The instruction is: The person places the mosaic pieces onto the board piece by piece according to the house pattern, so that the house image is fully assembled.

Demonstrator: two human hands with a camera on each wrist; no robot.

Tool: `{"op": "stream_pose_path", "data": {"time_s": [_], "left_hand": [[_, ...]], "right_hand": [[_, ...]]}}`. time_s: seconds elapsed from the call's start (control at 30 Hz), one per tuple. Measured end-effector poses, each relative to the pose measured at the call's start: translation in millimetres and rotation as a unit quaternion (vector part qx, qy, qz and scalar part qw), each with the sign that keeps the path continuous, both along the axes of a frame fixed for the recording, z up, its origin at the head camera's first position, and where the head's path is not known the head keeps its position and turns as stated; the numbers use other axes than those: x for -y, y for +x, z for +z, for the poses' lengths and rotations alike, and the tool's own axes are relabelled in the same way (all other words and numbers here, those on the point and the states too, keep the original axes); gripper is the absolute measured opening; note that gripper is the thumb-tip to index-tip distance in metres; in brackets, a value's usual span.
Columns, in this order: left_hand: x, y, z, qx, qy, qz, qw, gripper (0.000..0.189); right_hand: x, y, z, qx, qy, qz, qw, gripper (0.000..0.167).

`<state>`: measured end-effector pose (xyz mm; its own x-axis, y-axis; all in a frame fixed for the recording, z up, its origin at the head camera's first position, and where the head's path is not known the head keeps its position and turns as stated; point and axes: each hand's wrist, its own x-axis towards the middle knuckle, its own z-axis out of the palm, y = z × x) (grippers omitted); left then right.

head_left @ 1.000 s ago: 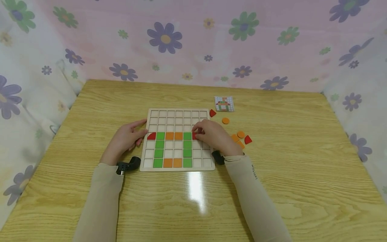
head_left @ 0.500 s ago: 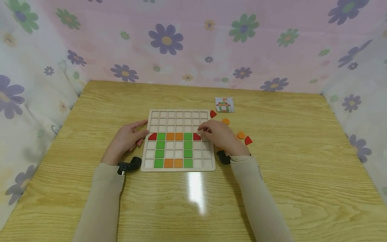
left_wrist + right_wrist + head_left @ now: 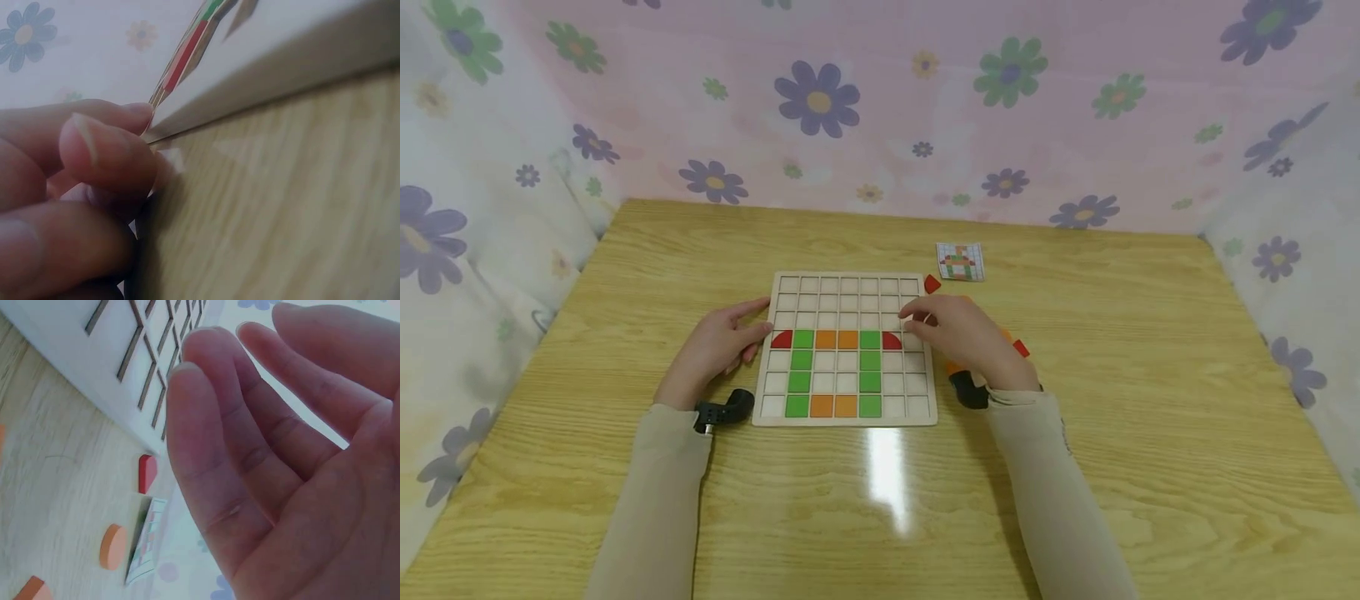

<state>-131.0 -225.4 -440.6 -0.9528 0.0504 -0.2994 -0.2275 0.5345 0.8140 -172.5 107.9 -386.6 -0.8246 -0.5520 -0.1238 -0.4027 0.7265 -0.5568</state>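
Observation:
A wooden grid board (image 3: 850, 422) lies flat on the table, with green squares (image 3: 801, 360), orange squares (image 3: 822, 407) and two red quarter-round pieces (image 3: 891, 341) set in its cells. My left hand (image 3: 711, 346) rests at the board's left edge, thumb and index fingertip touching it. Over the board's right side hovers my right hand (image 3: 962, 333), its fingers loosely bent. Nothing shows between those fingers in the right wrist view, where the palm (image 3: 331, 506) faces the camera. The left wrist view shows the left fingertips (image 3: 134, 115) against the board's corner.
A printed pattern card (image 3: 960, 262) lies beyond the board's right corner, near a loose red piece (image 3: 932, 284). Another red piece (image 3: 1021, 348) and several orange ones are partly hidden behind the right hand. An orange disc (image 3: 113, 547) shows in the right wrist view.
My right hand has let go of the red quarter-round piece, which now sits in its cell, and has drawn away to the right. The left hand has stayed at the board's edge.

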Motion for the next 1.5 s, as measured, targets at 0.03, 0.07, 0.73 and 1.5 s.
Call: {"op": "stream_pose_path", "data": {"time_s": [0.03,0.07,0.73,1.5], "left_hand": [[-0.1,0.2,-0.1,0.001,0.001,0.0,1.0,0.055],[-0.4,0.3,0.1,0.0,-0.001,0.003,1.0,0.055],[0.9,1.6,2.6,0.005,-0.009,0.011,0.9999,0.053],[-3.2,1.7,2.0,0.007,-0.009,0.006,0.9999,0.053]], "right_hand": [[-1,0.5,-0.1,0.002,-0.003,0.002,1.0,0.024],[-2,1.0,-0.2,0.002,-0.003,0.003,1.0,0.024],[-47,11.6,-12.6,0.01,0.027,-0.033,0.9991,0.024],[-63,22.2,-22.0,0.053,0.05,-0.007,0.9973,0.031]]}}
